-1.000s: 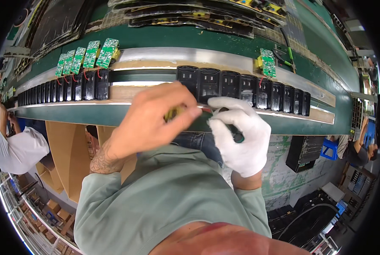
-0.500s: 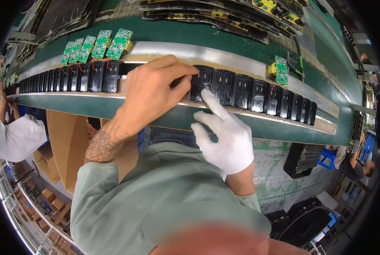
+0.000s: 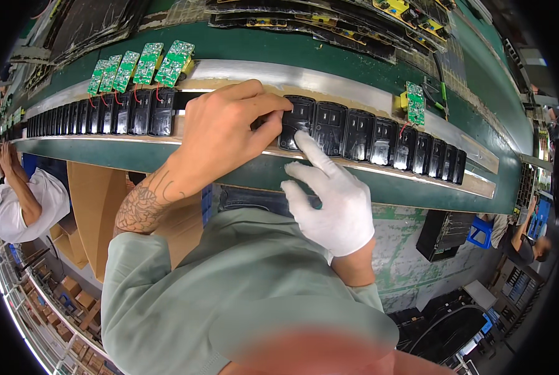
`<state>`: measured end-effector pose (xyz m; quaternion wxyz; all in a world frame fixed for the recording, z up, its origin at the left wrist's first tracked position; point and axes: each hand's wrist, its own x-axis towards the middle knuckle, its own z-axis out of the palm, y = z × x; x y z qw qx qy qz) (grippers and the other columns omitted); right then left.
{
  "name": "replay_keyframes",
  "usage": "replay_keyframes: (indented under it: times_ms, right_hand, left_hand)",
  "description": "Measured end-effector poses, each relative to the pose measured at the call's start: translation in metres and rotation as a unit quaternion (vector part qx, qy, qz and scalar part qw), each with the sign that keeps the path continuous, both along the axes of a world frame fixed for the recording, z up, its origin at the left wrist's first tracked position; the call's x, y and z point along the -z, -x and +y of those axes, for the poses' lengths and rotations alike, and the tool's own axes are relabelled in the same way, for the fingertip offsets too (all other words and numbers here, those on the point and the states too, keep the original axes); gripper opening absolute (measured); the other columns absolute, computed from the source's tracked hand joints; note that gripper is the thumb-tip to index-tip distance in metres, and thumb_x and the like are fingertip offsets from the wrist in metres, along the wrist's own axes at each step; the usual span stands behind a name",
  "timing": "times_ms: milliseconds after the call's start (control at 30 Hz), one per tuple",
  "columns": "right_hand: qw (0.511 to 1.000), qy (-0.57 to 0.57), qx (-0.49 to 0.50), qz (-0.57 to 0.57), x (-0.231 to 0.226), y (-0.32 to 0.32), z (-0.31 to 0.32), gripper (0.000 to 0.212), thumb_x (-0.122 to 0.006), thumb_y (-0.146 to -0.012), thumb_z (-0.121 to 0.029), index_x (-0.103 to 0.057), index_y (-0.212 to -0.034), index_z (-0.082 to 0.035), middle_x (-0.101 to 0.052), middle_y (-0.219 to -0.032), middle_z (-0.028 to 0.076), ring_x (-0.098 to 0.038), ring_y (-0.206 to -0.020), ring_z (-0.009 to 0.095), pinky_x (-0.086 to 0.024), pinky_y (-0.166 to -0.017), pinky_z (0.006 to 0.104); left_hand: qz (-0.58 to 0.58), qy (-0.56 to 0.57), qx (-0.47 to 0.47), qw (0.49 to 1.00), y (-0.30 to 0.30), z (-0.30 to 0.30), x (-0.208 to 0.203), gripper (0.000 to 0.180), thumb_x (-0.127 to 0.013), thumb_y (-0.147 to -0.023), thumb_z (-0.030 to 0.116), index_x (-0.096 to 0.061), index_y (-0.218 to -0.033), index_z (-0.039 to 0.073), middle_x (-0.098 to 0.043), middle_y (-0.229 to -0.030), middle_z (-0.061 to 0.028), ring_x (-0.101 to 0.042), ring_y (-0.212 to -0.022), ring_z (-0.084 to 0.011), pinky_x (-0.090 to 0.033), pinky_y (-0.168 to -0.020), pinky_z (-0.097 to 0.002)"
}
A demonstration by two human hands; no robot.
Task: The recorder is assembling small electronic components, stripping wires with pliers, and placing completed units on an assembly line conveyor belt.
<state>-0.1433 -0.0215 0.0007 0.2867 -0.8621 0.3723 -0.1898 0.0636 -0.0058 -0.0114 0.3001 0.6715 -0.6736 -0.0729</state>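
In the middle of a long row on the bench lies a black plastic case half (image 3: 297,119), with a shallow hollow and small slots. My bare left hand (image 3: 232,119) reaches it from the left, thumb and forefinger pinched together at its upper left edge. What may sit between those fingertips is hidden. On my right hand (image 3: 332,203) is a white glove. Its forefinger stretches onto the lower part of the same case, while the other fingers stay spread and hold nothing. Another black case half (image 3: 327,128) adjoins it on the right.
More black cases (image 3: 160,114) run left, several with green circuit boards (image 3: 174,64) wired to them. One board (image 3: 415,103) stands behind the right-hand cases. Stacked trays (image 3: 304,28) of boards fill the back. A cardboard box (image 3: 98,212) stands below the bench; a co-worker (image 3: 32,200) is far left.
The left-hand row and its boards have shifted very slightly left. My left forearm has dropped a little outward, with both hands' fingers nearly still. The far-left co-worker's arms have moved.
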Motion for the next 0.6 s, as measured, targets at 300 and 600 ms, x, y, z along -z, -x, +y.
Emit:
replay_keyframes:
  times_ms: [300,600]
  right_hand:
    - [0.999,0.026,-0.013,-0.027,0.013,0.003,-0.002,0.016,-0.074,-0.080,-0.017,-0.075,-0.093,-0.007,-0.064,-0.143,0.005,-0.065,-0.063,0.023,-0.055,-0.060,0.0297]
    - [1.000,-0.026,-0.002,-0.006,0.000,0.000,-0.002,0.021,-0.076,-0.073,-0.004,-0.078,-0.094,-0.004,-0.069,-0.137,0.011,-0.072,-0.078,0.022,-0.057,-0.072,0.0284]
  left_hand:
    - [0.056,-0.006,0.002,0.998,-0.002,0.001,0.005,0.016,-0.072,-0.084,0.007,-0.081,-0.096,0.010,-0.063,-0.081,0.0009,-0.052,-0.058,-0.0144,-0.042,-0.054,-0.0270]
    - [-0.226,0.070,0.068,0.969,-0.006,-0.004,-0.006,0.016,-0.072,-0.080,0.009,-0.078,-0.095,0.012,-0.063,-0.083,0.0011,-0.054,-0.059,-0.0184,-0.043,-0.053,-0.0302]
